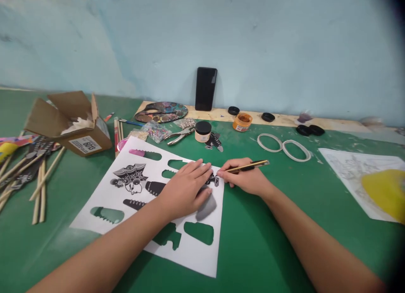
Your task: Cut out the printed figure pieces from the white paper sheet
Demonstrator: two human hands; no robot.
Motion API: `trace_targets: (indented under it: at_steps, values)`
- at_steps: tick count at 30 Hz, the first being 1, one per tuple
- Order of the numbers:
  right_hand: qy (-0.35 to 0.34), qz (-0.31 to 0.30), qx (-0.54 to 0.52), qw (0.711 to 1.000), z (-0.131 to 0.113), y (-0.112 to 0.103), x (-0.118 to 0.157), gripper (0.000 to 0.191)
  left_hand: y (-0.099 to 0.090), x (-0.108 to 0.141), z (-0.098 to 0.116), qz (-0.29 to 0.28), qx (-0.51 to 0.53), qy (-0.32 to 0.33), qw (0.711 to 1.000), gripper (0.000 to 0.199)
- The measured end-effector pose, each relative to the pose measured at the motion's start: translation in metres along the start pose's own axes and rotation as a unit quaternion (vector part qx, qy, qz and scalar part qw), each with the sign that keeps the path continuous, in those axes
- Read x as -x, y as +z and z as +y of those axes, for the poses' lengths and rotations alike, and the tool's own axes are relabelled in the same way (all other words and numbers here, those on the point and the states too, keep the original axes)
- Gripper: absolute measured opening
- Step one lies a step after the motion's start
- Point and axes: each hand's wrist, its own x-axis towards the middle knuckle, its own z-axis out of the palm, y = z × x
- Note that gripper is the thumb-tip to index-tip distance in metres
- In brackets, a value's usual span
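A white sheet [202, 259] with black printed figures and several cut-out holes lies on the green table. My left hand [186, 187] rests flat on its upper right part, fingers stretched out toward the right edge. Between the fingers of my right hand [242, 174] is a slim gold and black craft knife [253, 166], its tip hidden at the fingers, by a small black printed piece [215, 180] at the sheet's edge. A printed head with a headdress [133, 179] shows left of my left hand.
An open cardboard box [85, 137] and wooden sticks [42, 191] lie left. Behind the sheet are a palette [162, 111], a hole punch [180, 134], a black-lidded jar [203, 131], an orange jar [242, 122] and a leaning phone [206, 89]. White rings [296, 150] and another sheet [351, 179] lie right.
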Motion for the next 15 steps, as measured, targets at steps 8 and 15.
trace_targets:
  at_steps: [8, 15]
  values:
    - [-0.004, -0.006, 0.000, 1.000, 0.0006, -0.0003, -0.0003, 0.016, 0.0003, -0.0018, 0.0006, -0.003, 0.000, -0.005, 1.000, 0.055]
    - [-0.007, -0.006, 0.011, 1.000, 0.0004, -0.0004, -0.0012, 0.016, 0.0001, -0.0003, 0.0004, -0.002, -0.003, -0.002, 1.000, 0.055]
